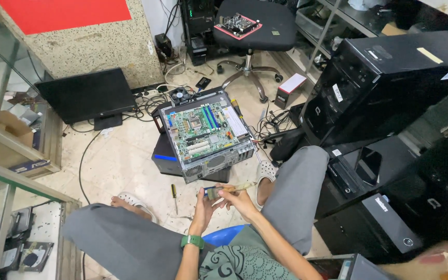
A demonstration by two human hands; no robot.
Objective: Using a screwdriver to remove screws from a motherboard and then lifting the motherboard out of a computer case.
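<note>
Seated low with knees spread wide, grey-trousered legs running out left and right, both forearms reaching forward from the near edge and meeting at centre. Left hand [204, 203], a green band on its wrist, raised with fingers curled in a pinch; right hand [238, 199] just beside it, fingers bent and closed likewise, fingertips nearly touching the left's.

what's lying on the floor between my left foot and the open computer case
In the head view, a screwdriver with a yellow-and-black handle lies on the tiled floor between the left foot and the open computer case.
</note>
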